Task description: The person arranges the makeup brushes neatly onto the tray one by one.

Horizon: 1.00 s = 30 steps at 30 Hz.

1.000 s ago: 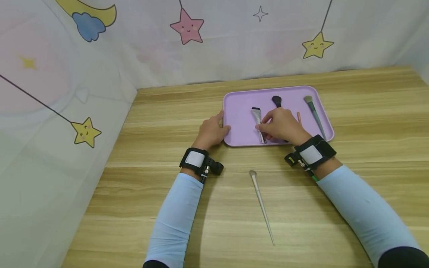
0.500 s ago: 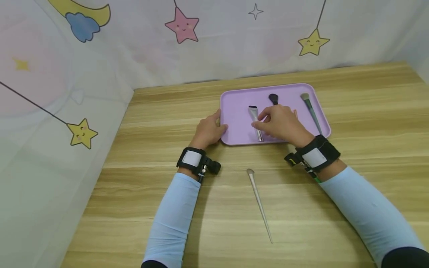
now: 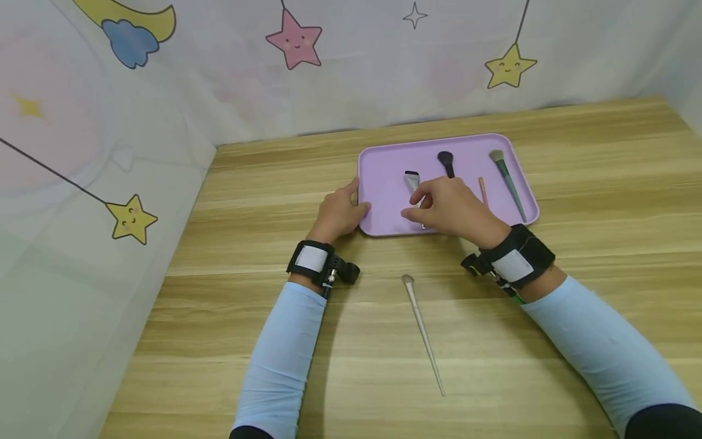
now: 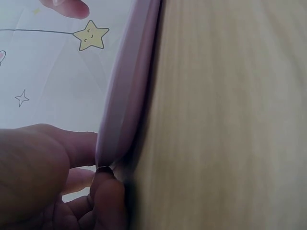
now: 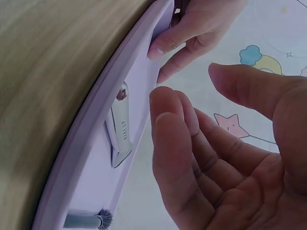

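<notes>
My left hand (image 3: 340,213) grips the left rim of a lilac tray (image 3: 384,155), with the thumb over the edge; the left wrist view shows the rim between thumb and fingers. Above the tray, my right hand (image 3: 452,207) holds nothing. Its thumb and loosely bent fingers stand apart in the right wrist view. Under that hand lies a silver flat makeup brush (image 5: 123,127) with a black tip, partly hidden in the head view. Also in the tray are a black-headed brush (image 3: 446,162), a thin copper-coloured stick (image 3: 482,191) and a green makeup brush (image 3: 509,183).
On the wooden table (image 3: 247,335), in front of the tray, lies a slim silver makeup brush (image 3: 422,332), head toward the tray. A pale curtain (image 3: 356,73) printed with stars hangs behind the table and along its left side.
My right hand has come off the silver flat brush and shifted slightly left and up, its thumb and fingers spreading apart. My left hand keeps its grip on the tray.
</notes>
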Each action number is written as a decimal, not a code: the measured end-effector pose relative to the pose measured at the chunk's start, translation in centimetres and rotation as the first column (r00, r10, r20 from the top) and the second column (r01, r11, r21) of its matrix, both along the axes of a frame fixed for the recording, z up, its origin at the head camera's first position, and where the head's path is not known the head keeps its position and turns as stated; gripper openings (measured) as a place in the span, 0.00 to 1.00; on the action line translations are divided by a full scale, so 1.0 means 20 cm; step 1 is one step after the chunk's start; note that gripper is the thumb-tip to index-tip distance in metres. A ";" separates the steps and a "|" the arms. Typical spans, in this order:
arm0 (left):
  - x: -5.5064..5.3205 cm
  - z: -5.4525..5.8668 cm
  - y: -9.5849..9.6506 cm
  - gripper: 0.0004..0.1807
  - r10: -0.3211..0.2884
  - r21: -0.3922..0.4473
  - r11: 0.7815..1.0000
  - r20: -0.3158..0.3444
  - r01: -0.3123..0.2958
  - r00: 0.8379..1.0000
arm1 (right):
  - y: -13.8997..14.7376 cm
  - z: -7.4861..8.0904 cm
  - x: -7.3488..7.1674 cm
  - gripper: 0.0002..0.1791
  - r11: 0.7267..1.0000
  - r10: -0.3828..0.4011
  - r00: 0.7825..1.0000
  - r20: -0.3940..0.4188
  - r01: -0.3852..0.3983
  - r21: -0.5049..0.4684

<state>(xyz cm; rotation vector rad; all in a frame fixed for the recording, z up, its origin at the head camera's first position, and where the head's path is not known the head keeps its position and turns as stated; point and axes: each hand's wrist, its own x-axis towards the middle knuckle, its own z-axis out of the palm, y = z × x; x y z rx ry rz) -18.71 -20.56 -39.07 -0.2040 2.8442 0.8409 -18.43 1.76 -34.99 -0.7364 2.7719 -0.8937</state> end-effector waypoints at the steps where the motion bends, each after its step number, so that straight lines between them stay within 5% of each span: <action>1: 0.00 0.00 0.00 0.38 -0.001 -0.004 1.000 -0.003 0.001 1.000 | 0.00 0.00 0.00 0.19 1.000 0.004 1.000 0.000 -0.004 -0.001; 30: 0.00 0.00 0.00 0.37 -0.003 0.008 1.000 0.001 0.003 1.000 | -0.01 0.01 0.06 0.14 0.984 0.146 0.986 0.074 -0.153 0.088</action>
